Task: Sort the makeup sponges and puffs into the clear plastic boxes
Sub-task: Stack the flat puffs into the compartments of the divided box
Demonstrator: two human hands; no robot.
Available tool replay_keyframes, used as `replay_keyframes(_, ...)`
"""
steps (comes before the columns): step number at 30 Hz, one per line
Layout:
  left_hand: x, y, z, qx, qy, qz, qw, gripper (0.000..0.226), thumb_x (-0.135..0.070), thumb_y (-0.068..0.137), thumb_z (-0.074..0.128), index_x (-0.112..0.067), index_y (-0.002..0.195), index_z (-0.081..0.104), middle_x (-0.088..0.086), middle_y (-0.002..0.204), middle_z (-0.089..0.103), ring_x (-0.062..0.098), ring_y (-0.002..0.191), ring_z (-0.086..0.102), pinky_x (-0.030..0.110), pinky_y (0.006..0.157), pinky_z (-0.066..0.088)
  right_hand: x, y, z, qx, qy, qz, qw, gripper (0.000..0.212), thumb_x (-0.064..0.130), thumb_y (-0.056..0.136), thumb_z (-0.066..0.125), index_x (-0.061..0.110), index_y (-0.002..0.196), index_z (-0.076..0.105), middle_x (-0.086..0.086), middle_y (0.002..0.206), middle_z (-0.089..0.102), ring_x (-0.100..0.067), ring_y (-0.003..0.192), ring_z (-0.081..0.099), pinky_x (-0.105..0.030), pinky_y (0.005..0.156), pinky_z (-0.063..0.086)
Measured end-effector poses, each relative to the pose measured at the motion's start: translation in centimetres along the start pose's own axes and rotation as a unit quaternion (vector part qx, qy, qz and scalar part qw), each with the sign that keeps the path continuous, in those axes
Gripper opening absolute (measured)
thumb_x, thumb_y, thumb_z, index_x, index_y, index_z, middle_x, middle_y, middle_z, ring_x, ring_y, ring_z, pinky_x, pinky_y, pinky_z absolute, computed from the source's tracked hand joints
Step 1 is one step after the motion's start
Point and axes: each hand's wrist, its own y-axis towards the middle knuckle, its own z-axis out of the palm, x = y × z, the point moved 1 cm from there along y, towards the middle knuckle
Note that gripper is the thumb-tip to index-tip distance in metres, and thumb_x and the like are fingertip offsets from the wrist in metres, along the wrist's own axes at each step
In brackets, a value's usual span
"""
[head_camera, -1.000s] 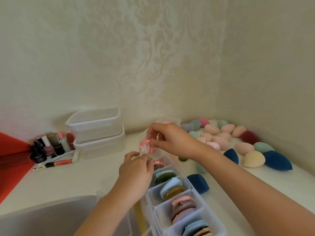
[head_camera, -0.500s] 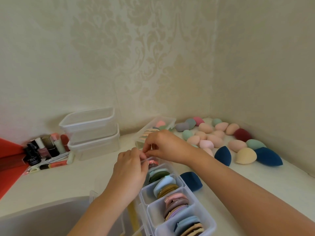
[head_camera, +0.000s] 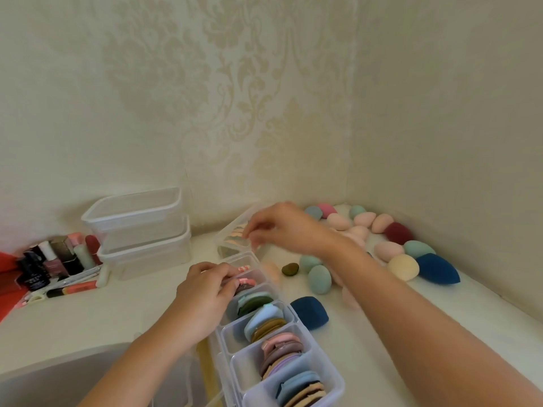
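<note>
A pale surface [head_camera: 88, 312] sits in a corner of damask-papered wall. The left hand [head_camera: 202, 298] has its grip closed on a pink-and-white striped puff [head_camera: 245, 279], pressing it into the far compartment of the divided clear box [head_camera: 293, 356]. The right hand [head_camera: 289, 227], blurred, reaches over a second clear tray [head_camera: 232, 239] holding flat puffs; whether its grip holds anything cannot be told. Judgement: the step is seating the striped puff on edge; it is best done by sliding it upright against the stack already there, so it does not spring out. Count: five compartments show in the divided box, four filled with stacked puffs. Two empty lidded containers [head_camera: 138, 227] stand stacked at left. Loose teardrop sponges [head_camera: 402, 267] lie right, roughly sixteen visible, some hidden by the arm.
</note>
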Motion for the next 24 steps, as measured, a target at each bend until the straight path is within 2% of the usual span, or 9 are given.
replay_keyframes(3,-0.3,0.0,-0.1,0.009,0.034,0.018,0.999,0.028,-0.032,0.098,0.039,-0.031,0.122,0.054,-0.006,0.121,0.049,0.009,0.125,0.035,0.033,0.105,0.034,-1.5,-1.2,-4.0,-0.043,0.062,0.055,0.996,0.011,0.005,0.088,0.062,0.008,0.093,0.071,-0.002,0.075,0.070,-0.007,0.070,0.064,-0.024,0.079,0.053)
replay_keyframes(6,-1.1,-0.1,-0.3,0.012,0.060,0.024,0.998,0.028,-0.030,0.100,0.035,-0.027,0.122,0.053,-0.009,0.113,0.046,0.010,0.129,0.031,0.035,0.106,0.032,-3.1,-3.0,-6.1,0.012,-0.041,0.127,0.991,0.007,0.012,0.087,0.064,0.011,0.085,0.071,-0.005,0.076,0.071,-0.008,0.066,0.060,-0.025,0.074,0.049)
replay_keyframes(8,-1.6,-0.3,-0.4,0.011,0.074,0.015,0.997,0.029,-0.030,0.101,0.032,-0.025,0.122,0.051,-0.010,0.109,0.041,0.012,0.129,0.033,0.034,0.105,0.032,-3.8,-4.2,-6.8,0.054,-0.104,0.182,0.976,0.008,0.015,0.086,0.064,0.014,0.081,0.070,0.001,0.073,0.070,-0.006,0.062,0.058,-0.023,0.070,0.048)
replay_keyframes(11,-1.9,-0.4,-0.5,0.010,0.104,0.009,0.995,0.032,-0.031,0.102,0.029,-0.025,0.125,0.050,-0.006,0.124,0.046,0.012,0.130,0.031,0.032,0.104,0.033,-3.9,-5.8,-6.4,0.105,-0.109,0.229,0.962,0.009,0.016,0.085,0.064,0.020,0.079,0.069,0.009,0.070,0.067,-0.003,0.063,0.058,-0.021,0.067,0.048)
replay_keyframes(14,-1.6,-0.2,-0.4,0.022,0.130,0.014,0.991,0.036,-0.030,0.102,0.025,-0.025,0.126,0.051,-0.007,0.129,0.049,0.008,0.133,0.025,0.031,0.103,0.033,-3.5,-5.7,-4.3,0.086,-0.141,0.208,0.964,0.009,0.019,0.089,0.061,0.019,0.090,0.070,0.010,0.080,0.065,-0.006,0.077,0.058,-0.016,0.066,0.044)
replay_keyframes(17,-1.5,-0.2,-0.3,0.030,0.134,0.017,0.990,0.037,-0.029,0.102,0.024,-0.024,0.125,0.052,-0.007,0.130,0.049,0.008,0.135,0.021,0.031,0.104,0.031,-3.5,-4.2,-1.6,0.072,-0.239,0.172,0.953,0.023,0.021,0.094,0.052,0.019,0.111,0.067,0.003,0.111,0.066,-0.014,0.101,0.058,-0.026,0.083,0.046)
replay_keyframes(19,-1.6,-0.4,-0.4,0.030,0.132,0.014,0.991,0.038,-0.029,0.102,0.023,-0.025,0.128,0.050,-0.006,0.133,0.046,0.008,0.136,0.021,0.031,0.105,0.029,-3.8,-3.1,-0.1,0.089,-0.276,0.166,0.942,0.030,0.023,0.095,0.050,0.021,0.123,0.061,-0.004,0.122,0.059,-0.020,0.110,0.054,-0.028,0.083,0.041)
replay_keyframes(22,-2.0,-0.7,-0.6,0.024,0.124,0.011,0.992,0.039,-0.030,0.103,0.023,-0.026,0.134,0.046,-0.005,0.138,0.041,0.009,0.138,0.019,0.030,0.107,0.026,-4.5,-2.0,1.6,0.121,-0.325,0.141,0.927,0.035,0.021,0.095,0.048,0.021,0.129,0.056,-0.008,0.124,0.057,-0.025,0.116,0.047,-0.032,0.086,0.033)
replay_keyframes(24,-2.0,-0.7,-0.6,0.024,0.116,0.011,0.993,0.039,-0.030,0.103,0.023,-0.026,0.135,0.044,-0.005,0.140,0.039,0.010,0.138,0.019,0.030,0.108,0.025,-5.1,-1.8,2.4,0.131,-0.344,0.136,0.920,0.034,0.017,0.094,0.046,0.018,0.126,0.058,-0.008,0.119,0.061,-0.026,0.112,0.048,-0.034,0.088,0.033)
